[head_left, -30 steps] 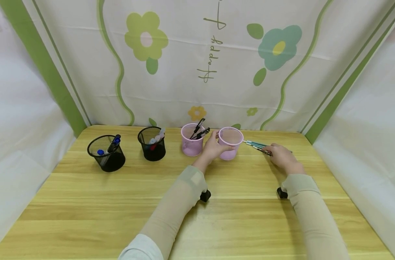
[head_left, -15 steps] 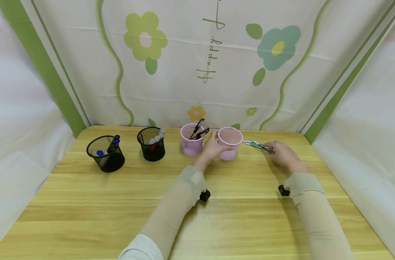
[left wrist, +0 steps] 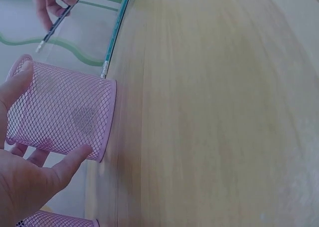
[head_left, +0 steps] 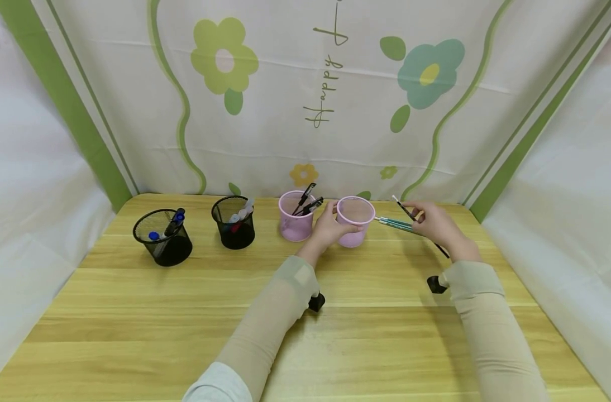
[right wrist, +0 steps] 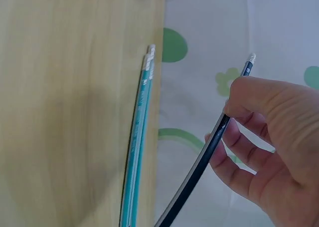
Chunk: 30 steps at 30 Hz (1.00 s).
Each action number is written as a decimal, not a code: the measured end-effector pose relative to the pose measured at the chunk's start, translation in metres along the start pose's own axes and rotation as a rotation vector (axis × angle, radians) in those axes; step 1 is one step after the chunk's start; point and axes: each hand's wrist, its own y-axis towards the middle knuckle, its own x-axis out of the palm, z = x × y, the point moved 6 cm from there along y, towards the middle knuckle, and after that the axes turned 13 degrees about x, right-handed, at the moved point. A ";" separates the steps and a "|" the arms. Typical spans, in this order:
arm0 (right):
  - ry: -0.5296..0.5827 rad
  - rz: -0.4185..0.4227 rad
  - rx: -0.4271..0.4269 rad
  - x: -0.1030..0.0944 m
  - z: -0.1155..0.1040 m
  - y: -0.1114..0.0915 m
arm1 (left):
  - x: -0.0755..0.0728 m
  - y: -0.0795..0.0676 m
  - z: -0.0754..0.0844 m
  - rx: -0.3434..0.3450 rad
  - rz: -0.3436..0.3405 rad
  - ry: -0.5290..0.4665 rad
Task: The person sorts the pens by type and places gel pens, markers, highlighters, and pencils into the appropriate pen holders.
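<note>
My left hand [head_left: 330, 229] grips an empty-looking pink mesh pen cup [left wrist: 65, 107], thumb and fingers around its side, at the back right of the table. The cup stands upright. To its right, my right hand [head_left: 436, 226] pinches a dark pencil [right wrist: 197, 169] between thumb and fingertips. That pencil is raised and tilted, its white eraser end pointing up and away. Teal pencils [right wrist: 138, 122] lie side by side on the table below the right hand, white-ended, their tips close to the cup's base.
Another pink mesh cup [head_left: 295, 229] with black pens stands just left of the left hand. Farther left are two black mesh cups, one [head_left: 238, 237] with pale-capped pens and one [head_left: 173, 254] with blue-capped pens. A floral cloth [head_left: 285, 84] hangs behind the wooden table [head_left: 185, 335].
My right hand has picked the dark pencil out from beside the teal ones and lifted it, turning its eraser end upward. The left hand has kept its grip on the pink cup.
</note>
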 end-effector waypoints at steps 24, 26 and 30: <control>0.526 0.240 -0.004 -0.030 -0.050 -0.011 | 0.000 -0.002 0.002 -0.003 -0.009 0.006; 0.658 0.291 -0.010 -0.032 -0.053 -0.012 | 0.000 -0.002 0.002 -0.004 -0.011 0.006; 0.944 0.397 -0.052 -0.035 -0.059 -0.013 | 0.000 -0.002 0.003 -0.009 -0.008 0.004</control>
